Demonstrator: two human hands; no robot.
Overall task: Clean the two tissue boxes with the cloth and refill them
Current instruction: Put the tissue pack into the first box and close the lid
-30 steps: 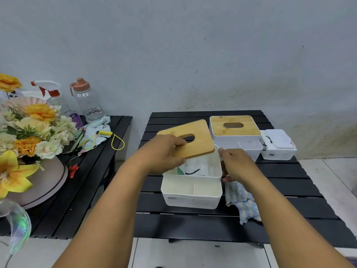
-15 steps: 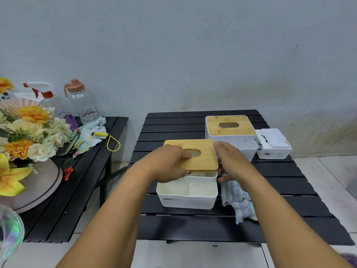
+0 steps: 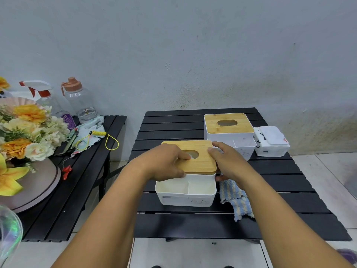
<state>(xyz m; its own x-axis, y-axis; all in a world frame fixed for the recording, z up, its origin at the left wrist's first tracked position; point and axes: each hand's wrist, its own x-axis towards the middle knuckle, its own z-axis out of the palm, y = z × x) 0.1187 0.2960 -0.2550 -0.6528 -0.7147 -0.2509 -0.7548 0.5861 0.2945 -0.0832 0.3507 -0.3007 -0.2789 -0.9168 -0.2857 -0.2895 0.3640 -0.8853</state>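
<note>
The near white tissue box [image 3: 185, 198] stands on the black slatted table [image 3: 280, 180], its open front compartments facing me. Its bamboo lid [image 3: 199, 163] lies flat on top. My left hand [image 3: 162, 163] grips the lid's left side, one fingertip at the oval slot, where a bit of white shows. My right hand [image 3: 228, 163] holds the lid's right edge, thumb on top and fingers down the box's side. A blue-and-yellow striped cloth [image 3: 237, 200] lies just right of the box. The second tissue box [image 3: 228, 136], lid on, sits behind.
A small white lidded container [image 3: 270, 142] sits at the table's far right. On the left side table [image 3: 77, 190] are an artificial flower arrangement [image 3: 25, 132], a spray bottle [image 3: 44, 95], a clear water bottle [image 3: 81, 101] and a pale cloth with a yellow cord [image 3: 92, 132].
The lid went from tilted above the near box to flat on it, hiding the tissue pack inside. My right hand moved from the box's side up to the lid's right edge.
</note>
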